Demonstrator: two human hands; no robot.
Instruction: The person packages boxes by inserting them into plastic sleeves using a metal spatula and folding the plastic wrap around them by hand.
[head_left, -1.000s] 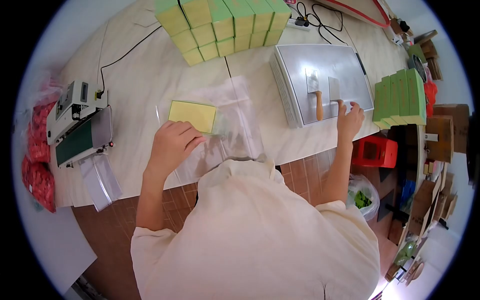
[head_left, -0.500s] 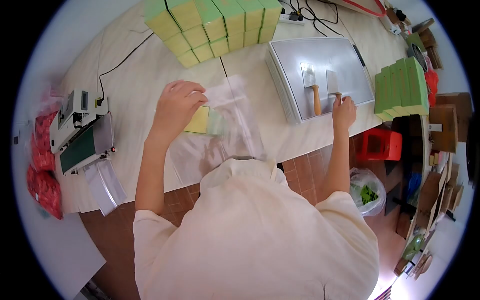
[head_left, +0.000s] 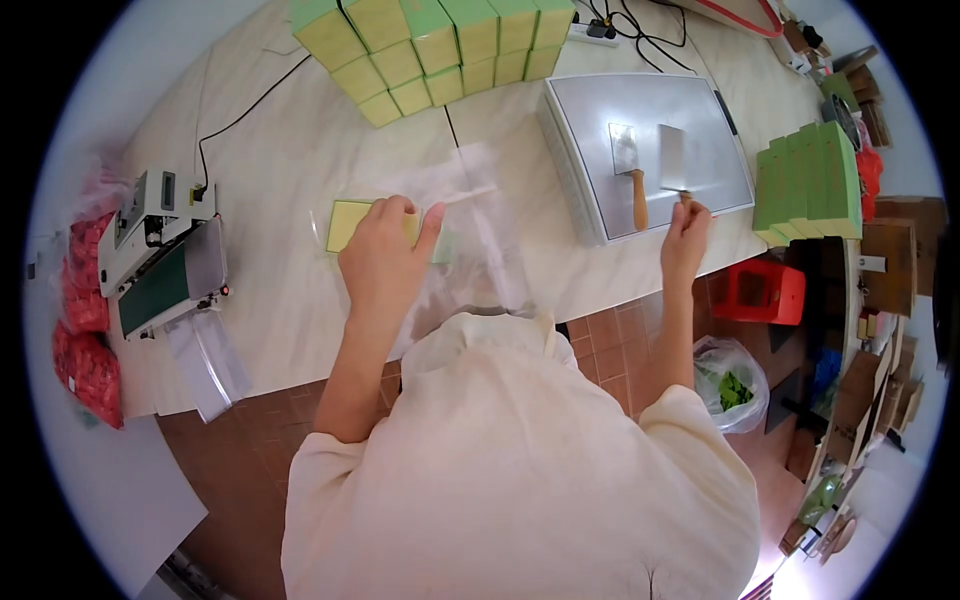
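A yellow box with green edges [head_left: 347, 222] lies on the table at left centre, over clear plastic film [head_left: 470, 240]. My left hand [head_left: 388, 245] is above its right part, thumb apart from the fingers, with nothing visible held; the hand hides much of the box. My right hand [head_left: 686, 232] is closed round the handle of a scraper [head_left: 672, 160], whose blade lies over the silver plate [head_left: 590, 105]. To the left of it a second scraper with a wooden handle [head_left: 639, 200] rests on the plate.
Stacked green and yellow boxes [head_left: 430, 50] stand at the back, and more green boxes [head_left: 808, 185] at the right. A sealing machine [head_left: 165, 245] is at the left beside clear bags [head_left: 208, 365]. A red stool [head_left: 757, 291] is below the table's right edge.
My left hand moved up off the box's lower edge, then right and down over its right part, with the thumb spreading. My right hand has closed round the right scraper's handle.
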